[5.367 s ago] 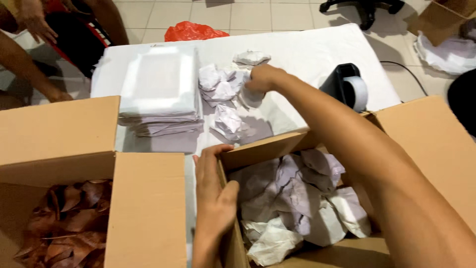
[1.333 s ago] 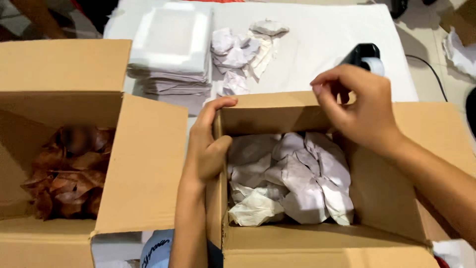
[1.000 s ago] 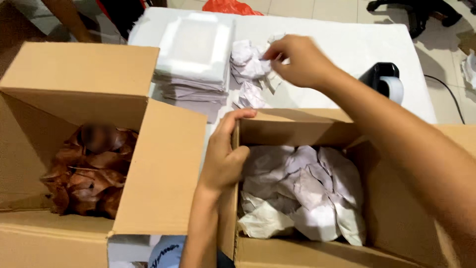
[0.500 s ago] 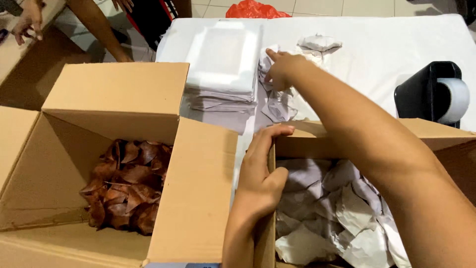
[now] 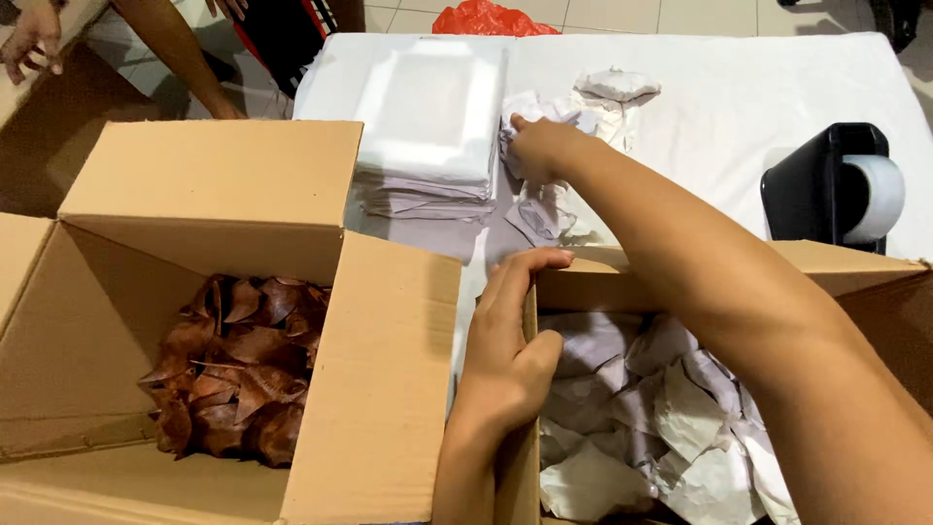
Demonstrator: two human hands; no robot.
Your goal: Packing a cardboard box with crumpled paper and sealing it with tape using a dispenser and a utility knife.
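Two hands: right hand [image 5: 540,148] on crumpled paper [image 5: 544,209], left hand [image 5: 505,360] gripping box wall [image 5: 583,267].

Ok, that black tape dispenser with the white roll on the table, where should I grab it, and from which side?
Grip the black tape dispenser by its upright black body, coming down from above. The white roll juts out to the right, and the brown cardboard box blocks its near side.

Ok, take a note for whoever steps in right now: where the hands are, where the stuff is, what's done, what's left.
Left hand grips the wall of the right-hand box, thumb inside.
Right hand is on the crumpled paper pile on the white table, beside the stack of flat sheets.
Done: crumpled paper already lies in that box.
Left: more wads on the table.
Left-hand box holds brown dried leaves.
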